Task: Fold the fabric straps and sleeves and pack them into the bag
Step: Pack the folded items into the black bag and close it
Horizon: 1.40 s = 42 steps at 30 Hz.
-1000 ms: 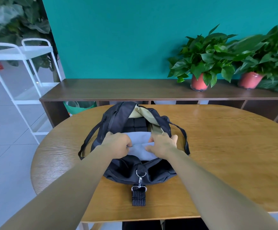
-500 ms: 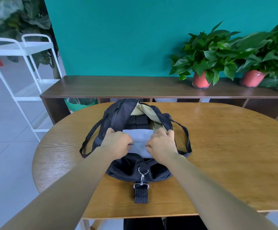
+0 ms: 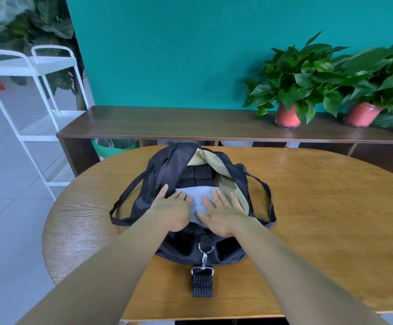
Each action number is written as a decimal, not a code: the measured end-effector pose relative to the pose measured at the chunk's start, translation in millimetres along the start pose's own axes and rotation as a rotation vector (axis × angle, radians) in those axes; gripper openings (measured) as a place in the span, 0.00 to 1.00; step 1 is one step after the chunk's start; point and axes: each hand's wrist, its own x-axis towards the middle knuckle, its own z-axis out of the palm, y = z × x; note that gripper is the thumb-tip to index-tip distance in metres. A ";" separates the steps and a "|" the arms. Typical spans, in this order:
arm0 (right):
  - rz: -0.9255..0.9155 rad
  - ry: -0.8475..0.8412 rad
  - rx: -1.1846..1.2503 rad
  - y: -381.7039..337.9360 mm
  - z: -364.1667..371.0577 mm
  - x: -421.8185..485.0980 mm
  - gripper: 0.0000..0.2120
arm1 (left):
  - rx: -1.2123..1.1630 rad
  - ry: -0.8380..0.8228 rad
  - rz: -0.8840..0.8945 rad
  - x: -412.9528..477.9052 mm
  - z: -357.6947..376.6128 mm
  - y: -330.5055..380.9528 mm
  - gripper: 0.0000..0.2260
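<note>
Pale-blue folded fabric (image 3: 198, 195) sits in black bag (image 3: 186, 250), frame centre; left hand (image 3: 174, 211) and right hand (image 3: 223, 214) have uncurled and now press it flat-fingered.

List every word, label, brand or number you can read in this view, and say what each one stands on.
No text can be read.
The black bag, the pale folded fabric under the left hand and right hand, and the red pots show no print.
Any marking on the black blocks inside the bag is too small and dark to tell.
</note>
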 end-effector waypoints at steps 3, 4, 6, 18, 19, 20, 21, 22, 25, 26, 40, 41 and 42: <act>0.001 -0.033 0.032 3.2 -1.3 4.1 0.29 | -0.115 -0.029 0.003 1.9 -0.6 -4.7 0.24; 0.001 -0.039 0.035 3.7 -1.7 4.4 0.29 | -0.149 -0.037 -0.003 1.3 -1.1 -5.0 0.24; 0.001 -0.047 0.031 3.8 -1.1 5.2 0.29 | -0.178 -0.039 -0.009 -0.2 -2.0 -5.0 0.26; -0.005 -0.020 0.049 -0.5 -12.8 0.0 0.29 | -0.097 0.078 0.006 -6.5 -16.6 9.0 0.23; -0.002 -0.032 0.038 -1.5 -12.4 -1.1 0.29 | -0.094 0.010 -0.007 -8.2 -17.8 12.9 0.24; 0.003 -0.048 0.033 -2.7 -11.7 -2.4 0.29 | -0.076 -0.063 -0.025 -9.4 -17.6 16.3 0.25; 0.008 -0.065 0.033 -3.6 -11.1 -3.6 0.30 | -0.045 -0.123 -0.041 -10.1 -17.2 18.8 0.27; 0.013 -0.080 0.035 -4.4 -10.5 -4.2 0.30 | -0.015 -0.166 -0.052 -10.4 -16.7 20.0 0.28; 0.028 -0.103 0.033 -6.5 -6.8 -4.8 0.30 | 0.025 -0.207 -0.061 -14.0 -14.7 19.4 0.28; 0.032 -0.106 0.035 -6.8 -5.1 -4.0 0.30 | 0.028 -0.208 -0.059 -15.3 -13.7 19.5 0.28; -0.014 -0.025 0.157 0.4 -19.0 -6.1 0.30 | -0.063 0.324 0.055 -14.7 -35.4 -14.5 0.14; -0.020 -0.007 0.158 2.7 -21.9 -5.7 0.31 | -0.062 0.382 0.049 -11.5 -40.6 -20.1 0.15; -0.024 0.007 0.153 4.8 -24.2 -5.3 0.31 | -0.078 0.405 0.027 -8.6 -45.3 -24.8 0.16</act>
